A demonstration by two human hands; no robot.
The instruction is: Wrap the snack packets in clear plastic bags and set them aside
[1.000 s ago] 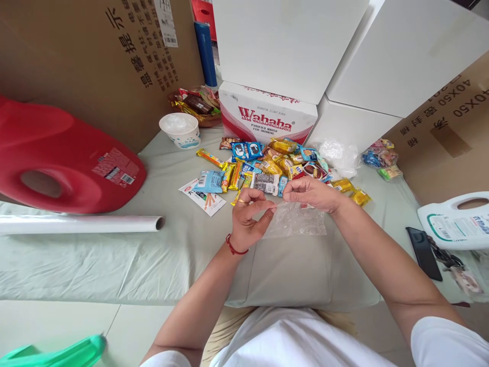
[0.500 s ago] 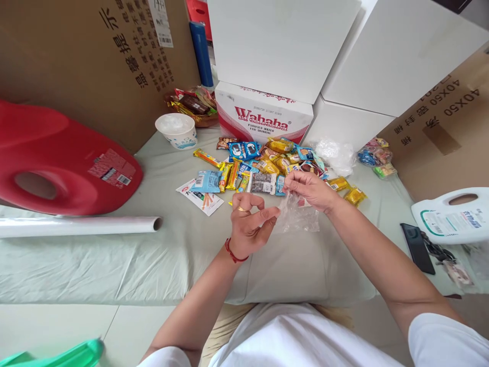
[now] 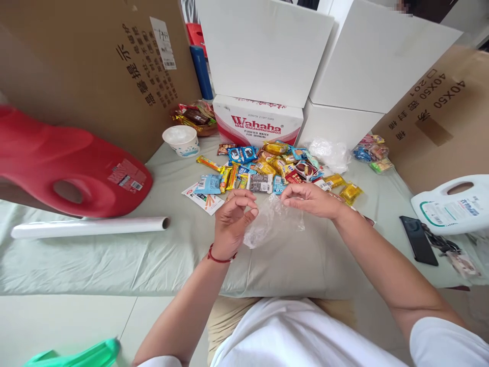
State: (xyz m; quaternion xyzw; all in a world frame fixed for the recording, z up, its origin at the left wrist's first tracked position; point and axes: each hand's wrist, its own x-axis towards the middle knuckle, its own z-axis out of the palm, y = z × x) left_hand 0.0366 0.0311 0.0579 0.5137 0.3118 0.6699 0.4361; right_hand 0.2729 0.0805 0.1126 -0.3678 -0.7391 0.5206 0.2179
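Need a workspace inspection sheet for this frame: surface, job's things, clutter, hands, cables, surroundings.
Surface: pale green sheet, wrinkled.
Job's things: clear bag held between both hands; snack pile just beyond.
Clutter: red jug on its side, roll, paper cup, phone, white jug.
Hands: left hand and right hand pinch the bag's edges.
Cables: nothing seen.
Surroundings: Wahaha box, white boxes, cardboard.

red jug [image 3: 72,163] cut off at left edge, snack wrapper [image 3: 263,168] print too small to read
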